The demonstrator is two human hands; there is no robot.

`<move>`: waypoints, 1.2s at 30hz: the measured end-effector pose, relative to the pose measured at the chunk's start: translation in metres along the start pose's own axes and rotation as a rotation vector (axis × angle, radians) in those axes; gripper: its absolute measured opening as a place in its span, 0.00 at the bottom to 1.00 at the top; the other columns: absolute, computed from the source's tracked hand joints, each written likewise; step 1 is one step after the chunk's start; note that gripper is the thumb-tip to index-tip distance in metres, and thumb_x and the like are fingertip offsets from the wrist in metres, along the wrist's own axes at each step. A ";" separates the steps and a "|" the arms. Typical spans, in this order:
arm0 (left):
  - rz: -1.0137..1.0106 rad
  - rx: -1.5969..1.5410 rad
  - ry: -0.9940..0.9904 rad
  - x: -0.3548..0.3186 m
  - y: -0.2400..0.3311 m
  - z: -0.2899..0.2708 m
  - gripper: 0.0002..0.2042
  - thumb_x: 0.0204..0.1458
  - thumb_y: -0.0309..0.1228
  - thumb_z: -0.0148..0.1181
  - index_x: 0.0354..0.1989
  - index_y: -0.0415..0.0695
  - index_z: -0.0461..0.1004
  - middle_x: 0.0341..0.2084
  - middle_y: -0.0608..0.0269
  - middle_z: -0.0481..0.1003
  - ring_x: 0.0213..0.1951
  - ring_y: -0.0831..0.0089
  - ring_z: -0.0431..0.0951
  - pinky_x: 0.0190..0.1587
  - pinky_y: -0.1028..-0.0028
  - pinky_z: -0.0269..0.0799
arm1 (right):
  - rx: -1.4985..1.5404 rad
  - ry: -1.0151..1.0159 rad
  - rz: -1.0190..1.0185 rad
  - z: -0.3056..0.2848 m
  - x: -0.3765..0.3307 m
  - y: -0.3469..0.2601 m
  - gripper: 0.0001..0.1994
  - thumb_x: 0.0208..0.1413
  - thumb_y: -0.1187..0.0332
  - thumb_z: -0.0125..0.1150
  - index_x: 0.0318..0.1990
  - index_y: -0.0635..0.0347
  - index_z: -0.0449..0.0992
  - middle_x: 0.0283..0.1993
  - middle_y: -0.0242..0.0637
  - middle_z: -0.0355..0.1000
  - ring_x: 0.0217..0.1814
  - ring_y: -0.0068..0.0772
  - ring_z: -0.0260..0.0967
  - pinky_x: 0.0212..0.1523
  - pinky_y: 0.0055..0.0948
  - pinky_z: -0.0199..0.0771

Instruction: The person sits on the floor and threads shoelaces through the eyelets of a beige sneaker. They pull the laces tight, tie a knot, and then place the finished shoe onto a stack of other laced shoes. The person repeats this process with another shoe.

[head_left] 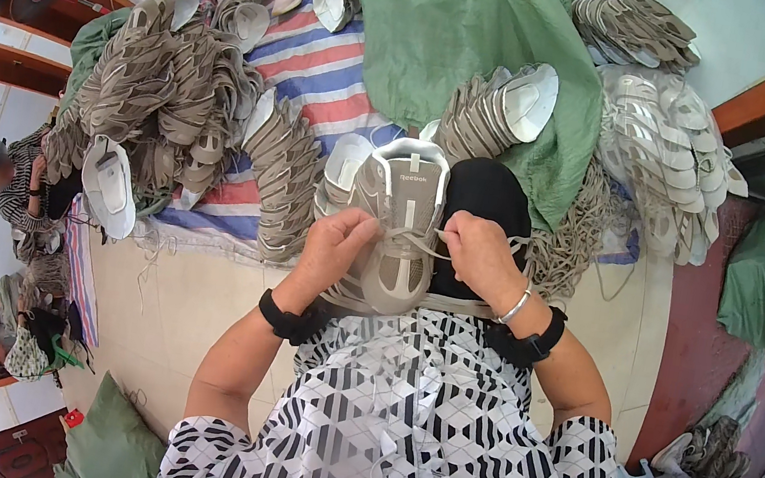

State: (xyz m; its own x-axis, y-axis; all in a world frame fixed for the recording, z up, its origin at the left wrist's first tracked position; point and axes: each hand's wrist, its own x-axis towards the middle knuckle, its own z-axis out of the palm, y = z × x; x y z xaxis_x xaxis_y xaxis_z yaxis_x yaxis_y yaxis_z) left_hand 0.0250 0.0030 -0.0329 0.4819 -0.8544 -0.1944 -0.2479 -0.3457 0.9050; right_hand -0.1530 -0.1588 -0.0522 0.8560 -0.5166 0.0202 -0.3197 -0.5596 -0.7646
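In front of me a beige and grey shoe upper [399, 279] with a white collar lies toe toward me. A pale shoelace [414, 238] crosses its tongue. On the left edge of the upper, my left hand [333, 250] is closed, pinching the lace; its fingertips are partly hidden. My right hand [483, 262] pinches the lace at the other side, held out over a black-covered knee [488, 195]. Further stacked uppers [344, 166] peek out behind and beneath this one.
Nested stacks of uppers [278, 194] stand left, beside a large heap [158, 87]. A bundle of laces [574, 230] lies right, near a plastic-wrapped stack [662, 152]. Green cloth [474, 25] and striped sheeting [327, 112] cover the floor ahead. Other people sit far left [22, 165] and at the top.
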 end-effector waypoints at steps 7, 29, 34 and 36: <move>0.053 0.031 -0.075 0.002 -0.010 -0.008 0.11 0.58 0.33 0.54 0.29 0.38 0.76 0.23 0.68 0.73 0.28 0.80 0.69 0.33 0.78 0.66 | -0.337 -0.018 -0.163 0.003 0.008 -0.012 0.06 0.46 0.73 0.58 0.29 0.65 0.68 0.28 0.49 0.70 0.26 0.53 0.72 0.29 0.43 0.74; 0.646 0.918 -0.051 0.029 0.031 -0.017 0.09 0.40 0.31 0.65 0.29 0.47 0.72 0.31 0.63 0.69 0.39 0.64 0.70 0.40 0.64 0.67 | -0.524 -0.042 -0.656 -0.027 0.032 -0.019 0.05 0.44 0.72 0.57 0.30 0.57 0.71 0.35 0.35 0.65 0.36 0.36 0.66 0.34 0.33 0.67; 0.923 1.008 -0.333 0.055 0.045 -0.031 0.13 0.37 0.32 0.67 0.33 0.50 0.72 0.36 0.67 0.70 0.44 0.67 0.70 0.46 0.66 0.65 | -0.585 -0.337 -0.682 -0.029 0.049 -0.015 0.03 0.45 0.70 0.56 0.27 0.56 0.73 0.36 0.37 0.66 0.42 0.33 0.68 0.38 0.31 0.68; 0.771 1.062 -0.529 0.059 0.052 -0.038 0.13 0.37 0.32 0.67 0.33 0.50 0.73 0.38 0.67 0.70 0.45 0.68 0.70 0.48 0.64 0.65 | -0.547 -0.555 -0.478 -0.028 0.059 -0.021 0.05 0.45 0.69 0.58 0.29 0.58 0.74 0.38 0.39 0.67 0.47 0.35 0.69 0.42 0.32 0.69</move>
State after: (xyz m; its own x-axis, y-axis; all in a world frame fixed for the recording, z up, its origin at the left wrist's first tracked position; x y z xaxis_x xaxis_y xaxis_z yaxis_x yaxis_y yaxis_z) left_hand 0.0719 -0.0505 0.0173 -0.3713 -0.9207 -0.1205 -0.9199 0.3470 0.1828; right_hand -0.1073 -0.1961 -0.0168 0.9739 0.1562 -0.1647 0.0926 -0.9359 -0.3399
